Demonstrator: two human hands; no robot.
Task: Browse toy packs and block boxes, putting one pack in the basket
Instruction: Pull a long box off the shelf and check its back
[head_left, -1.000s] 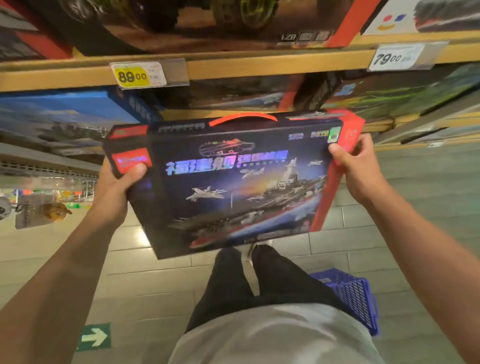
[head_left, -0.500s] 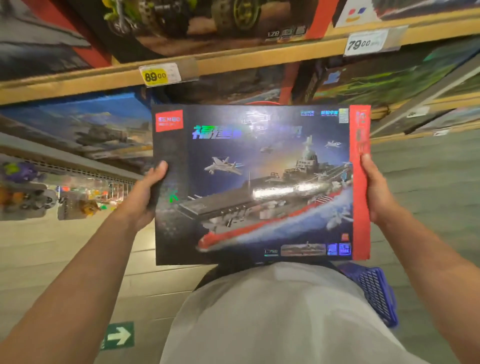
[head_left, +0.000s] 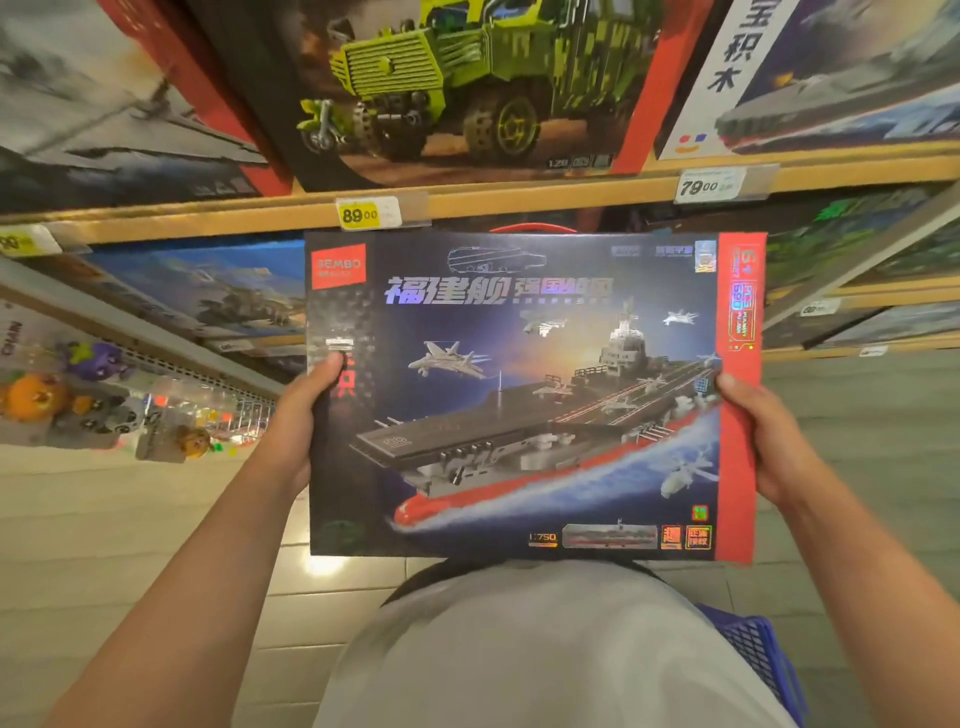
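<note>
A person's left hand (head_left: 298, 415) and right hand (head_left: 769, 441) are gripping the side edges of an aircraft-carrier block box (head_left: 530, 395), holding it upright before the shelf (head_left: 519, 200); a blue basket (head_left: 758, 654) is sitting at lower right, contents unseen.

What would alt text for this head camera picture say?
Both hands, left hand and right hand, hold an aircraft carrier block box upright by its side edges before toy shelves. A blue basket sits low right.
</note>
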